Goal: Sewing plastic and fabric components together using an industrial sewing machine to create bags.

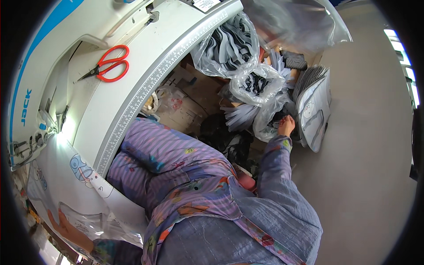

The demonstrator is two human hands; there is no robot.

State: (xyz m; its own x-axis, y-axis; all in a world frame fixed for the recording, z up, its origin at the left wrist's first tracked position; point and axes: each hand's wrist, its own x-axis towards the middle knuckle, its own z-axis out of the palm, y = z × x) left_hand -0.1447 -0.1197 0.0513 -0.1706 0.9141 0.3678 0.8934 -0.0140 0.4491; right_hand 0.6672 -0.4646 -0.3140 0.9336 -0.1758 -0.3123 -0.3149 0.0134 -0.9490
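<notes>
My left hand (68, 227) lies with fingers apart on a white sheet (101, 212) printed with cartoon figures, which has a clear, shiny part. The sheet runs up to the lit needle area of a white and blue sewing machine (33, 75). Far over to the right, my right hand (287, 126) is closed at the edge of a clear plastic bag (265, 128) with dark pieces inside. Its fingers are curled, and whatever they may hold is hidden. Right beside that hand stands a stack of printed white pieces (312, 112).
Red-handled scissors (112, 66) lie on the machine table (145, 39), which has a ruler along its edge. Open plastic bags of grey strips (232, 44) and small dark pieces (256, 84) stand beyond my lap. A grey wall or panel (362, 132) rises at the right.
</notes>
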